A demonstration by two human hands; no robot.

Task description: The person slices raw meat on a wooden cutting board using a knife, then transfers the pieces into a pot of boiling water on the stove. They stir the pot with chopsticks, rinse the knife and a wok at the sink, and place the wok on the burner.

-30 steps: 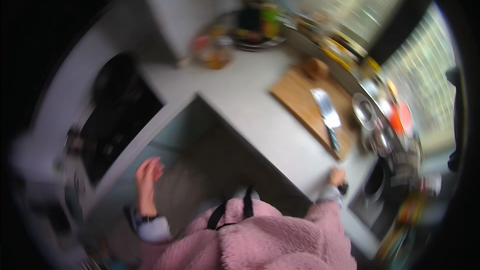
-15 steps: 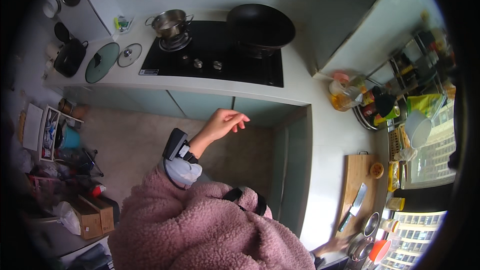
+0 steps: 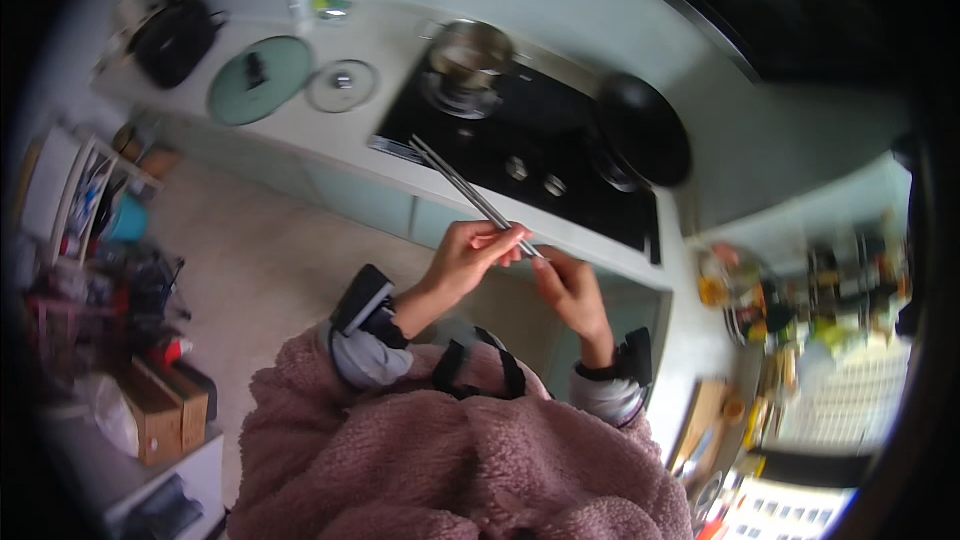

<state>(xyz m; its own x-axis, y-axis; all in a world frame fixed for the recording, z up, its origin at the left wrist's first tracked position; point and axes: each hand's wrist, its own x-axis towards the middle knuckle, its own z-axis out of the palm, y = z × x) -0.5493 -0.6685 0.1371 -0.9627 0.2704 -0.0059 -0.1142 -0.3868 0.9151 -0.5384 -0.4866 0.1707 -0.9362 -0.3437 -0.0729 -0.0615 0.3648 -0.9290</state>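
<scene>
A pair of metal chopsticks (image 3: 462, 187) slants up and to the left in front of me, over the counter's front edge. My left hand (image 3: 466, 258) is closed around them near their lower ends. Close beside it, my right hand (image 3: 572, 292) pinches the very end of the chopsticks between thumb and fingers. Beyond their tips, a steel pot (image 3: 470, 52) with two handles sits on the left burner of the black gas hob (image 3: 480, 140). A dark wok (image 3: 642, 130) rests on the right burner.
A large green-tinted lid (image 3: 262, 80) and a smaller glass lid (image 3: 342, 87) lie on the counter left of the hob. At the lower right is a wooden cutting board (image 3: 700, 420). Cardboard boxes (image 3: 160, 405) and a storage rack (image 3: 85, 190) stand at the left.
My right hand has come from the counter by the cutting board to meet the left. Chopsticks are now in both hands. The view has turned toward the hob.
</scene>
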